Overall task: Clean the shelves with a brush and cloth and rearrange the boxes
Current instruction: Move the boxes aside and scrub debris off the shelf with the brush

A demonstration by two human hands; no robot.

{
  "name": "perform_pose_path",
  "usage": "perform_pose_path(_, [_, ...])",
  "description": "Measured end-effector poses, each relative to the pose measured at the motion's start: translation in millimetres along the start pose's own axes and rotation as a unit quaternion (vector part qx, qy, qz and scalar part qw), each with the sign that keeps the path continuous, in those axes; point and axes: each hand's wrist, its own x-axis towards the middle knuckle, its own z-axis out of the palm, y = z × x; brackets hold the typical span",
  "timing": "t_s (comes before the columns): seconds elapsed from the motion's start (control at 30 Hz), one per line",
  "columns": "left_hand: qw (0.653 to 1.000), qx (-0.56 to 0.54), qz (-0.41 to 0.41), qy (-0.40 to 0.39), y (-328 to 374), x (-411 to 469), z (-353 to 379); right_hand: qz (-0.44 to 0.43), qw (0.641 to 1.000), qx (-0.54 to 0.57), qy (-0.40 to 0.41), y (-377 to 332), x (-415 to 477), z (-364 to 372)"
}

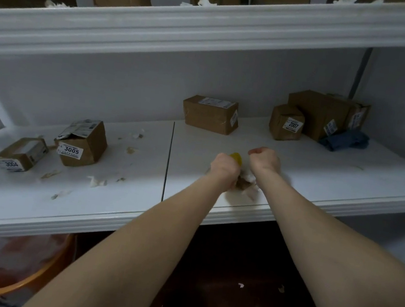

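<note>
My left hand (224, 166) grips a yellow-handled brush (236, 158) on the middle of the white shelf (324, 171); its bristles are hidden behind my wrist. My right hand (265, 158) is curled just right of it, above a small heap of white and brown scraps (245, 183); what it holds, if anything, is hidden. A blue cloth (345, 143) lies at the shelf's right, against the big box (318, 112). Boxes on the shelf: 3004 (21, 156), 3005 (83, 143), one unnumbered (210, 113), 2007 (287, 122).
More scraps (97, 181) lie strewn over the left half of the shelf. The upper shelf (215, 26) carries several labelled boxes and paper bits. Below the shelf an orange bucket (9, 279) stands on the dark floor at the left.
</note>
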Motion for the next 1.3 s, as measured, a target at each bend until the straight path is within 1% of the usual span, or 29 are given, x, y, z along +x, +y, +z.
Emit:
perform_pose_path(0.17, [0.997,0.073,-0.002,0.02,-3.2,24.9,-26.7,0.013,1.0,0.001,0.012,12.2,11.7,-9.4])
perform_pose_path(0.2, [0.994,0.105,0.002,0.012,-5.6,27.9,-29.8,0.016,1.0,-0.001,0.012,15.3,13.5,-9.6])
perform_pose_path(0.3, [0.984,0.17,0.013,-0.047,-5.5,27.1,-22.3,0.023,1.0,-0.014,0.011,21.7,17.6,-8.0])
perform_pose_path(0.4, [0.983,0.148,0.065,-0.091,2.2,21.2,-13.3,0.023,1.0,-0.018,0.001,23.8,21.4,-2.2])
perform_pose_path(0.5, [0.977,0.153,0.088,-0.116,7.5,25.4,-16.5,0.022,1.0,-0.019,0.006,21.1,23.3,1.6])
perform_pose_path(0.6, [0.974,0.162,0.143,-0.074,13.0,38.0,-24.2,0.029,0.999,-0.005,0.016,23.5,29.0,-0.6])
perform_pose_path(0.7, [0.97,0.204,0.129,-0.031,17.3,52.4,-26.5,0.053,0.998,-0.02,0.037,31.3,33.5,-8.2])
perform_pose_path(0.8, [0.954,0.265,0.129,-0.057,17.4,57.1,-18.7,0.071,0.996,-0.023,0.038,39.2,34.2,-8.6])
perform_pose_path(0.9, [0.946,0.27,0.147,-0.105,16.7,53.3,-11.0,0.074,0.997,-0.012,0.03,41.9,31.8,2.4])
perform_pose_path(1.0, [0.944,0.235,0.164,-0.162,12.9,47.9,-18.7,0.082,0.996,0.023,0.037,36.2,29.5,8.6])
perform_pose_path(1.07, [0.952,0.193,0.162,-0.175,10.6,46.2,-26.9,0.093,0.994,0.035,0.045,32.0,28.2,6.2])
perform_pose_path(1.13, [0.96,0.169,0.172,-0.141,8.9,46.9,-32.6,0.092,0.994,0.036,0.049,30.0,27.7,1.8])
perform_pose_path(1.17, [0.966,0.16,0.176,-0.103,6.7,48.9,-34.8,0.089,0.994,0.035,0.046,29.4,27.5,-0.7])
perform_pose_path(1.23, [0.975,0.156,0.156,-0.039,-0.2,51.2,-39.6,0.088,0.995,0.03,0.037,28.2,25.2,-5.1])
perform_pose_path(1.27, [0.976,0.165,0.142,-0.028,-4.6,51.3,-40.2,0.091,0.995,0.026,0.031,27.6,24.2,-6.6])
perform_pose_path(1.3, [0.975,0.173,0.132,-0.034,-7.9,49.6,-39.6,0.094,0.995,0.022,0.026,27.1,23.1,-7.0])
